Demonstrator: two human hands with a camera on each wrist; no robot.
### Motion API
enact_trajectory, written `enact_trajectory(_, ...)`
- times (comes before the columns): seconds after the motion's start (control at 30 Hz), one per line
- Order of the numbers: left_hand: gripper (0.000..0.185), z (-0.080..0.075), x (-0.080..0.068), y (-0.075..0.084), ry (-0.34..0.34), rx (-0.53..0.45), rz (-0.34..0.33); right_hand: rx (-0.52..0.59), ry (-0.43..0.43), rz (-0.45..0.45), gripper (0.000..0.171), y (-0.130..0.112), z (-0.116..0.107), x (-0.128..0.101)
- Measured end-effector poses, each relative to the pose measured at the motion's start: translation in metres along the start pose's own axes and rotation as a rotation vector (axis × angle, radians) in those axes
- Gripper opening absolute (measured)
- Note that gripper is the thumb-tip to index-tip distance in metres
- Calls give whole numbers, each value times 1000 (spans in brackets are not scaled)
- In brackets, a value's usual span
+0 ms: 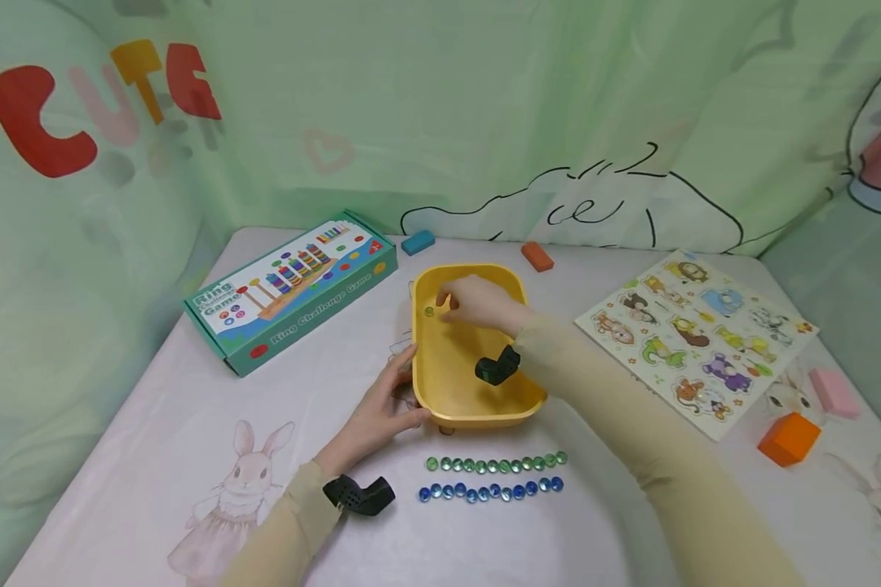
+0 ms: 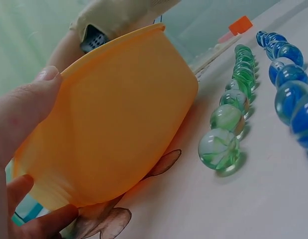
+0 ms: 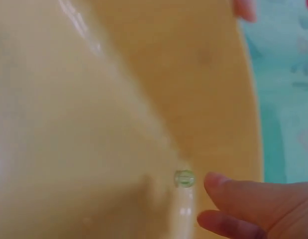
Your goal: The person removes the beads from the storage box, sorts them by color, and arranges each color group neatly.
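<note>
A yellow plastic basin (image 1: 477,398) stands mid-table. My left hand (image 1: 382,408) holds its near left corner, the thumb (image 2: 37,99) up at the rim and the fingers lower on the outer wall. Inside the basin, a single green glass marble (image 1: 429,311) lies by the far left wall. My right hand (image 1: 480,303) reaches in over it, bent thumb and finger just beside the marble (image 3: 184,178) with a small gap. In front of the basin run a row of green marbles (image 1: 493,466) and, nearer me, a row of blue marbles (image 1: 495,491).
A ring game box (image 1: 294,293) lies at the back left. Behind the basin are a blue block (image 1: 418,242) and a red-orange block (image 1: 537,256). To the right are an animal puzzle board (image 1: 693,334), an orange block (image 1: 789,440) and a pink block (image 1: 834,393).
</note>
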State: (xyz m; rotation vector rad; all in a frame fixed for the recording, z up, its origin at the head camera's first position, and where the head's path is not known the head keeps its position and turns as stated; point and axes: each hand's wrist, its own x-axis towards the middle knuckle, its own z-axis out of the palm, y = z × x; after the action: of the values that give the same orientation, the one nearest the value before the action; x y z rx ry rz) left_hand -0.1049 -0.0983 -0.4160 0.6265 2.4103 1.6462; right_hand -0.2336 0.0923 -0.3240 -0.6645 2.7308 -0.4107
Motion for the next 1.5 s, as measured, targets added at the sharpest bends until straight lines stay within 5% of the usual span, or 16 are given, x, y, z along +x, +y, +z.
enact_trajectory(0.33, 88, 0, 0, 0, 0, -1, 2, -66, -12, 54, 34, -8, 9, 17)
enact_trajectory(0.57, 84, -7, -6, 36, -34, -23, -31, -99, -23, 32, 29, -11, 16, 24)
enact_trajectory(0.9, 84, -6, -7, 37, -29, -16, -36, -134, -45, 5, 16, -7, 18, 22)
enact_trajectory(1.17, 84, -5, -7, 37, -34, -11, -53, -74, -121, -29, 11, -3, 3, 3)
enact_trajectory(1.5, 85, -6, -8, 39, -27, 6, -50, 30, -57, -160, 12, 2, -14, -43)
